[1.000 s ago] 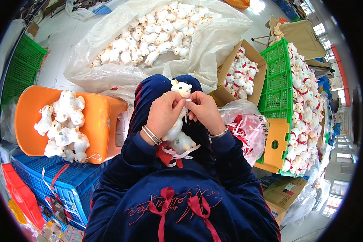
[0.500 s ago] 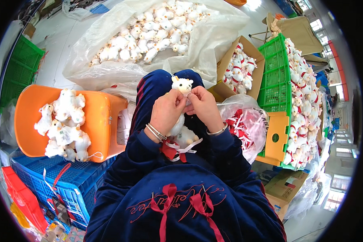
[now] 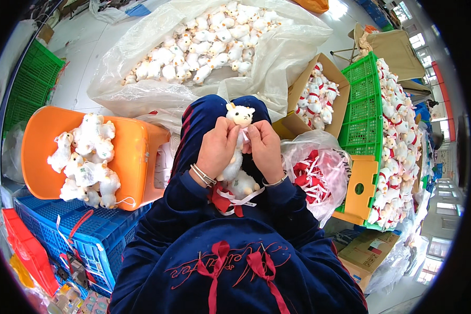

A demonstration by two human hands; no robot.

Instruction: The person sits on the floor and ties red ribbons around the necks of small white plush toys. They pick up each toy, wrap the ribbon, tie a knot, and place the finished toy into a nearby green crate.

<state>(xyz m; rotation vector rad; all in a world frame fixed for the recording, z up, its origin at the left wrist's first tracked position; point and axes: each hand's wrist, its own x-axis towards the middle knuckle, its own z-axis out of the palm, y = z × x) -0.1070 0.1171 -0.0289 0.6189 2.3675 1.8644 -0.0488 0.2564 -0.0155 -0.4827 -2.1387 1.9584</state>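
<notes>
A white plush animal (image 3: 240,115) with dark eyes and tan ears stands upright between my knees, facing up. My left hand (image 3: 217,148) is closed on it at the neck, thumb and finger pinched. From the other side my right hand (image 3: 266,150) pinches at the same spot. Pale pinkish material shows between the fingertips; exactly what each fingertip grips is partly hidden. Below the hands, another white plush body (image 3: 243,185) rests on my lap. Red ribbons with white strips (image 3: 222,201) lie beside it.
At left, an orange plastic stool (image 3: 42,157) bears several white plush toys above a blue crate (image 3: 91,248). A clear plastic sheet (image 3: 110,89) with many plush toys spreads ahead. Right are a cardboard box (image 3: 341,107), a bag of red ribbons (image 3: 319,178) and a green crate (image 3: 362,112).
My hands have parted slightly at the toy's neck and show pinkish material between them. The toy's head has turned a little to the right. The whole view has shifted slightly.
</notes>
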